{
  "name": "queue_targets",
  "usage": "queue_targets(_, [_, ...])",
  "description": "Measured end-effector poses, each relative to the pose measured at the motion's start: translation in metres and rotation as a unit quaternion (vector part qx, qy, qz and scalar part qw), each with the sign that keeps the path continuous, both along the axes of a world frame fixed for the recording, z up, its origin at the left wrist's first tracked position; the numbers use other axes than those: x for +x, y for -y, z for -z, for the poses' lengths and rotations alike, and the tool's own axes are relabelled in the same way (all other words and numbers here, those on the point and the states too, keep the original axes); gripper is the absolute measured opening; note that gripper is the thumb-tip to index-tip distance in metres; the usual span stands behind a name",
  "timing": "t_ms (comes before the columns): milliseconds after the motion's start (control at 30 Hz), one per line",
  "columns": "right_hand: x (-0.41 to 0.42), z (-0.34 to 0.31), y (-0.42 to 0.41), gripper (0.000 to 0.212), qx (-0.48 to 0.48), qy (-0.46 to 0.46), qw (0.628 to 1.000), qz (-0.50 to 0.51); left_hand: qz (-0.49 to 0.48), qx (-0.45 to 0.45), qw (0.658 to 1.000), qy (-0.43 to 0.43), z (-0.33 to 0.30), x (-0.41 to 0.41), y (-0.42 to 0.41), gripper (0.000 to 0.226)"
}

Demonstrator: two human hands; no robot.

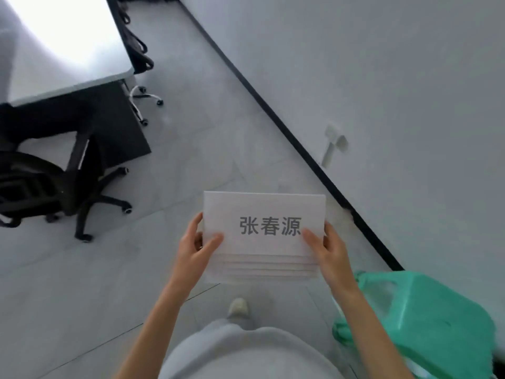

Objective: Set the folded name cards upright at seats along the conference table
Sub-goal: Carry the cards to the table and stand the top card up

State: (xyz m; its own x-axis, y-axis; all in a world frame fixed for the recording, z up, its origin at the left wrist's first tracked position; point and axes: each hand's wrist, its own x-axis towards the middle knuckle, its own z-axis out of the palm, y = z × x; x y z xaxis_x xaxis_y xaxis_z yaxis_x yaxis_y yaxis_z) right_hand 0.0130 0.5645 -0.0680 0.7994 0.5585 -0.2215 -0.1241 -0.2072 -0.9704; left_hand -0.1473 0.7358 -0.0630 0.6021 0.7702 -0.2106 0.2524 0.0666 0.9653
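Note:
I hold a stack of several white folded name cards [263,214] flat in front of me, above the grey floor. The top card carries three printed grey characters. My left hand [196,247] grips the stack's left edge with the thumb on top. My right hand [325,247] grips the right edge the same way. The white conference table [82,64] is at the upper left, well away from the cards, and no cards stand on the part I can see.
A black office chair [54,187] stands at the left by the table's end; other chairs [136,50] line its right side. A green plastic stool [420,321] is close at my lower right. A white wall with a black skirting [273,110] runs along the right.

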Motion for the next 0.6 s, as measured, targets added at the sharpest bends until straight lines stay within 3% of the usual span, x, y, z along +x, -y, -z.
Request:
queue_targets(367, [0.058,0.006,-0.253,0.026,-0.033,-0.01,0.991,-0.133,-0.114,-0.015,0.993,-0.015,0.001,0.021,-0.212,0.071])
queue_targets(600, [0.131,0.011,-0.455,0.027,-0.027,0.014,0.969,-0.246,-0.244,-0.023,0.969,0.013,0.012,0.069,-0.355,0.067])
